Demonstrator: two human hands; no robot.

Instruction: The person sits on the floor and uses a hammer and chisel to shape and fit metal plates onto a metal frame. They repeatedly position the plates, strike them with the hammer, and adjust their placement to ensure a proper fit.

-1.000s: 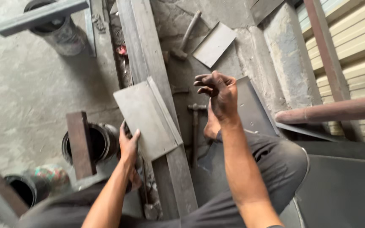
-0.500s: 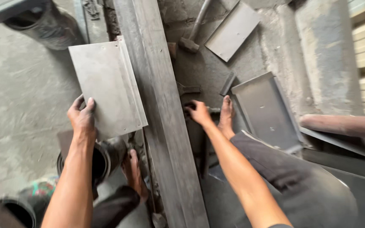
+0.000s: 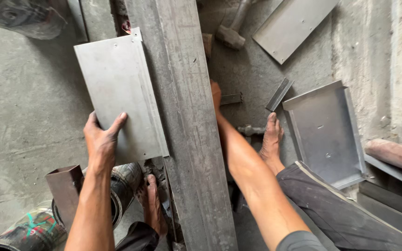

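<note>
Head camera, looking straight down. Left hand [image 3: 101, 139] grips the near edge of a flat grey metal sheet [image 3: 119, 88], thumb and forefinger spread on top, other fingers under the edge and out of sight. Sheet has one folded lip along its 3 o'clock side; that lip lies against a long steel beam [image 3: 187, 125] running from 12 to 6 o'clock through the middle of view.

Right hand [image 3: 216, 93] reaches past the beam's 3 o'clock edge; only its back shows, mostly hidden behind the beam, so open or closed cannot be told. Just beside it, at 3 o'clock, a short metal bar [image 3: 231, 98] lies on the floor.

Outward: a bare foot [image 3: 271, 139] sits at 3 o'clock of the right forearm, another foot [image 3: 152, 202] at 6 o'clock of the sheet, beside a dark round can [image 3: 124, 186]. A rusty square tube [image 3: 65, 186] stands at 7 o'clock. A folded metal tray [image 3: 326, 132] lies at 3 o'clock, a second flat panel [image 3: 291, 25] at 1 o'clock, a hammer [image 3: 232, 30] near 12.
</note>
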